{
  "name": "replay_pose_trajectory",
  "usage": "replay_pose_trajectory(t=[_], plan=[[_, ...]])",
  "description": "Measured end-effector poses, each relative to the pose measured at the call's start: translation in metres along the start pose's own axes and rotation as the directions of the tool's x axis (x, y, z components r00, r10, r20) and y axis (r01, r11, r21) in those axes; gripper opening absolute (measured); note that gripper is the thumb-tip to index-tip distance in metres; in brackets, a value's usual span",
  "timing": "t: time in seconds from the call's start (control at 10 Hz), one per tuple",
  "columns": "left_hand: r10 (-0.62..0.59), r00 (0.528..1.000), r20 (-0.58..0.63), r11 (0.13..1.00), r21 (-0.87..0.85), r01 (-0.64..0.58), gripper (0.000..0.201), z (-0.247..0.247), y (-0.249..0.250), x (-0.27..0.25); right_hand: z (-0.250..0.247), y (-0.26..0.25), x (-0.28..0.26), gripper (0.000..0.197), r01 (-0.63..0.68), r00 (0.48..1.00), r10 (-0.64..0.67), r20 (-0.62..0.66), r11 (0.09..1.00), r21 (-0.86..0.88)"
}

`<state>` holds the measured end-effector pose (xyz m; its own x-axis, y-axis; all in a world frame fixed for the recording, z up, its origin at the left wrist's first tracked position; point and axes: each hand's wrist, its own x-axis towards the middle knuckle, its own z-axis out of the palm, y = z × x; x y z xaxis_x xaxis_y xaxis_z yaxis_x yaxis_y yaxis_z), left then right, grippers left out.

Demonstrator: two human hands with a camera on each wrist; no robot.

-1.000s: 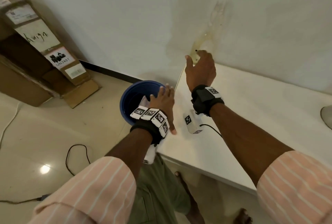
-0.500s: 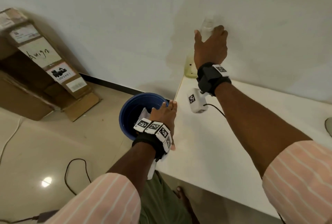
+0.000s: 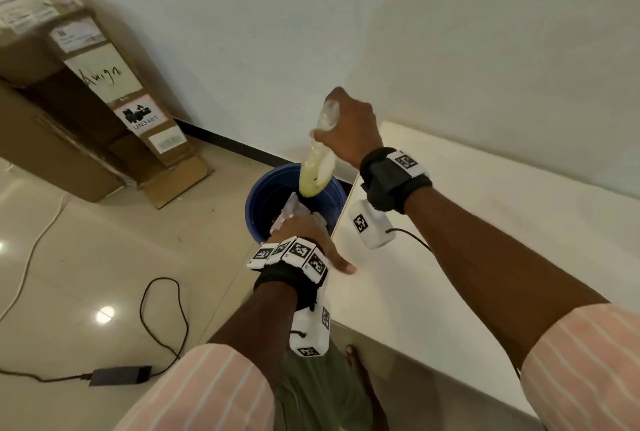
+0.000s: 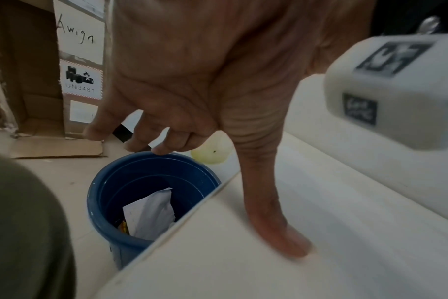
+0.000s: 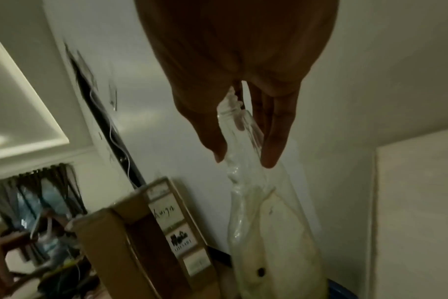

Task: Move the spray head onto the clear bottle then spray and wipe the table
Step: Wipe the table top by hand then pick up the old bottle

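Note:
My right hand (image 3: 346, 126) grips a clear bottle (image 3: 317, 167) by its neck, thumb and fingers wrapped around it. The bottle (image 5: 269, 232) has no cap, holds yellowish liquid in its lower half, and hangs tilted above the blue bin (image 3: 263, 202). My left hand (image 3: 306, 228) holds nothing. Its thumb (image 4: 281, 232) presses on the white table (image 4: 243, 263) near the left edge, while the other fingers (image 4: 164, 145) hang loosely curled over the bin (image 4: 110, 182). No spray head shows in any view.
The blue bin stands on the floor against the table's left end with white paper (image 4: 151, 214) inside. A tall cardboard box (image 3: 86, 84) leans on the wall at the left. A black cable and power adapter (image 3: 121, 375) lie on the floor.
My right hand has lifted the bottle off the table's far left corner and swung it left over the blue bin. The left hand stays at the table edge.

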<state>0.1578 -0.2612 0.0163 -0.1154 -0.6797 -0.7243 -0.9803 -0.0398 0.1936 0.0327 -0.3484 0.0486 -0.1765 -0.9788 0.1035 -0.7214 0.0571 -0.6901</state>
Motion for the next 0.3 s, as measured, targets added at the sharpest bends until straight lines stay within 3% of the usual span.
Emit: replay_pose_trajectory(t=[0.2, 0.3], plan=[[-0.026, 0.998, -0.056, 0.999, 0.017, 0.027, 0.132, 0.007, 0.003, 0.013, 0.036, 0.023, -0.013, 0.044, -0.044, 0.966, 0.081, 0.245, 0.987, -0.155], [-0.021, 0.997, -0.073, 0.999, 0.026, 0.023, 0.133, 0.004, 0.007, 0.007, 0.035, 0.036, -0.025, 0.037, -0.033, 0.964, 0.107, 0.242, 0.956, -0.293]])
